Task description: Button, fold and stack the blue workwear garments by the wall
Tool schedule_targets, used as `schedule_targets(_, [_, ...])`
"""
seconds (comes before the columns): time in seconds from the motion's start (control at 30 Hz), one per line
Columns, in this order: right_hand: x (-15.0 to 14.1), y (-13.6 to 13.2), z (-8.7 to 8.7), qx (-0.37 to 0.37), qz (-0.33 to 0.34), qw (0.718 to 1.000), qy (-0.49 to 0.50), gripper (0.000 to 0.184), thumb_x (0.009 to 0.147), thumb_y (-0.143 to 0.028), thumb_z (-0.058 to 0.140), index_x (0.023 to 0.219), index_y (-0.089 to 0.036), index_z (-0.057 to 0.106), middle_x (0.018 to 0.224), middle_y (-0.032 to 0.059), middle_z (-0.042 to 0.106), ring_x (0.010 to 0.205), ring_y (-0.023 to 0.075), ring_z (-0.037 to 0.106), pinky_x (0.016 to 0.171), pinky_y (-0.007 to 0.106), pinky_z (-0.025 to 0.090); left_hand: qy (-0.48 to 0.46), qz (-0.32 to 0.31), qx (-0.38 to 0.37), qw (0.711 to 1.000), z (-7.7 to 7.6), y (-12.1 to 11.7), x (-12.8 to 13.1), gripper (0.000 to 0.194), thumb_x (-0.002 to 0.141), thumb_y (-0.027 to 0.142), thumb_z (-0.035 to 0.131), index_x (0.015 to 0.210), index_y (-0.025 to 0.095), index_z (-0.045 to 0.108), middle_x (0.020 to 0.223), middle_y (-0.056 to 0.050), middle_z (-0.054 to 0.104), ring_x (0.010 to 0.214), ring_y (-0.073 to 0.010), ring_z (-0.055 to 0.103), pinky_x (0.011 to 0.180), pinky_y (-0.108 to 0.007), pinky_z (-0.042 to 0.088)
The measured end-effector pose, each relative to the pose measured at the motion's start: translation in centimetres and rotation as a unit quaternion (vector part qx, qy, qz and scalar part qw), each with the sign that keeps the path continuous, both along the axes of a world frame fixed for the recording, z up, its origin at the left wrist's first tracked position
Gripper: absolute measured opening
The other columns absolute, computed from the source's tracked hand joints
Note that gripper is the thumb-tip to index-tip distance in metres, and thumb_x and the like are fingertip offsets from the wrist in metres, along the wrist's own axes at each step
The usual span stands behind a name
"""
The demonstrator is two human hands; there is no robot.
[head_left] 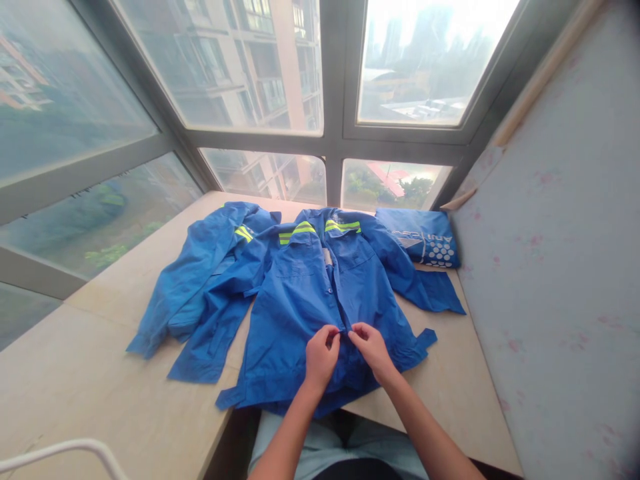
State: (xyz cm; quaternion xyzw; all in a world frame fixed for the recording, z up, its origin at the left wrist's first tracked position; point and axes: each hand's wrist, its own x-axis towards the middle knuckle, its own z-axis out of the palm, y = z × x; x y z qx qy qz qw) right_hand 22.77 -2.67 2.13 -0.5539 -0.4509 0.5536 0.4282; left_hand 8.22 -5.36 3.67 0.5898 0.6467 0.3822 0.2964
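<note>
A blue work jacket (305,293) with yellow-green reflective stripes lies spread front-up on the beige window ledge (100,373). My left hand (321,353) and my right hand (371,347) meet at the jacket's front opening near its lower hem. Both pinch the two front edges together, fingers closed on the cloth. The hem hangs slightly over the ledge's near edge.
A second blue jacket (200,273) lies crumpled to the left, partly under the first. A folded blue garment with white print (425,243) sits at the back right by the wall (560,267). Large windows run behind. A white rail (65,450) shows at bottom left.
</note>
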Motion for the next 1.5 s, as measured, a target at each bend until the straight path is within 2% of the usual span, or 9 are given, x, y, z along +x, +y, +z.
schedule_targets(0.17, [-0.4, -0.1, 0.3, 0.021, -0.024, 0.999, -0.024, 0.038, 0.072, -0.049, 0.068, 0.087, -0.015, 0.074, 0.079, 0.0081, 0.073, 0.074, 0.0226, 0.065, 0.069, 0.033, 0.053, 0.057, -0.008, 0.031, 0.998, -0.3, -0.1, -0.2, 0.017, 0.091, 0.024, 0.051, 0.096, 0.022, 0.068, 0.096, -0.004, 0.074, 0.088, -0.0196, 0.068, 0.081, -0.033, 0.052])
schedule_targets(0.37, [-0.6, -0.4, 0.7, 0.098, -0.001, 0.990, -0.100, 0.031, 0.080, -0.044, 0.060, 0.087, -0.017, 0.074, 0.079, 0.0066, 0.071, 0.071, 0.0203, 0.063, 0.068, 0.031, 0.052, 0.051, -0.009, 0.051, 0.997, -0.1, -0.3, -0.2, 0.018, 0.092, 0.024, 0.051, 0.096, 0.022, 0.069, 0.095, -0.003, 0.074, 0.085, -0.0182, 0.069, 0.081, -0.031, 0.053])
schedule_targets(0.6, [-1.1, -0.5, 1.0, 0.075, -0.011, 0.992, -0.102, 0.032, 0.080, -0.044, 0.060, 0.089, -0.017, 0.074, 0.091, 0.0109, 0.075, 0.084, 0.0251, 0.069, 0.077, 0.035, 0.055, 0.060, -0.048, 0.041, 0.996, 0.5, -0.1, -0.5, 0.021, 0.092, 0.023, 0.050, 0.097, 0.023, 0.070, 0.096, -0.004, 0.074, 0.086, -0.0182, 0.068, 0.081, -0.030, 0.053])
schedule_targets(0.83, [-1.0, -0.8, 1.0, 0.088, 0.013, 0.991, -0.098, 0.035, 0.083, -0.045, 0.059, 0.097, -0.017, 0.075, 0.098, 0.0122, 0.075, 0.091, 0.0271, 0.070, 0.084, 0.039, 0.055, 0.052, -0.008, 0.006, 0.999, 0.6, 0.0, 0.0, 0.022, 0.091, 0.026, 0.049, 0.096, 0.023, 0.070, 0.096, -0.006, 0.074, 0.087, -0.0209, 0.068, 0.082, -0.034, 0.053])
schedule_targets(1.0, [-0.8, -1.1, 0.8, 0.086, 0.040, 0.992, -0.084, 0.035, 0.086, -0.041, 0.056, 0.105, -0.018, 0.074, 0.109, 0.0123, 0.074, 0.101, 0.0273, 0.068, 0.092, 0.040, 0.053, 0.000, 0.020, -0.007, 1.000, 0.8, 0.0, 0.5, 0.018, 0.087, 0.026, 0.053, 0.091, 0.022, 0.070, 0.090, -0.004, 0.074, 0.081, -0.0197, 0.068, 0.078, -0.032, 0.052])
schedule_targets(1.07, [-0.8, -1.1, 0.7, 0.088, 0.044, 0.991, -0.095, 0.035, 0.087, -0.038, 0.054, 0.107, -0.018, 0.074, 0.107, 0.0115, 0.074, 0.098, 0.0264, 0.069, 0.091, 0.040, 0.053, -0.037, 0.019, -0.020, 0.999, 0.7, 0.1, 0.5, 0.017, 0.086, 0.028, 0.054, 0.088, 0.022, 0.070, 0.088, -0.004, 0.074, 0.080, -0.0194, 0.068, 0.078, -0.031, 0.052])
schedule_targets(1.17, [-0.9, -1.4, 0.6, 0.115, 0.067, 0.983, -0.129, 0.034, 0.088, -0.033, 0.052, 0.110, -0.018, 0.073, 0.100, 0.0099, 0.075, 0.090, 0.0244, 0.069, 0.087, 0.038, 0.054, -0.130, 0.021, -0.054, 0.990, 0.1, 0.3, 0.4, 0.022, 0.086, 0.038, 0.057, 0.087, 0.019, 0.068, 0.085, -0.005, 0.073, 0.080, -0.0198, 0.069, 0.077, -0.031, 0.053])
schedule_targets(1.27, [-1.1, -1.7, 0.4, 0.156, 0.095, 0.973, -0.142, 0.034, 0.088, -0.027, 0.050, 0.113, -0.019, 0.071, 0.104, 0.0093, 0.074, 0.092, 0.0229, 0.068, 0.087, 0.036, 0.053, -0.202, 0.041, -0.085, 0.975, -0.9, 0.5, 0.3, 0.029, 0.081, 0.045, 0.063, 0.085, 0.017, 0.067, 0.082, -0.006, 0.073, 0.078, -0.0204, 0.069, 0.075, -0.031, 0.054])
schedule_targets(1.5, [-1.1, -2.0, 0.3, 0.168, 0.094, 0.971, -0.143, 0.032, 0.090, -0.025, 0.046, 0.110, -0.020, 0.070, 0.091, 0.0065, 0.071, 0.084, 0.0199, 0.066, 0.080, 0.032, 0.052, -0.195, 0.085, -0.080, 0.974, -2.2, 0.5, 0.1, 0.027, 0.080, 0.042, 0.059, 0.080, 0.016, 0.067, 0.077, -0.005, 0.071, 0.076, -0.0198, 0.066, 0.073, -0.030, 0.052])
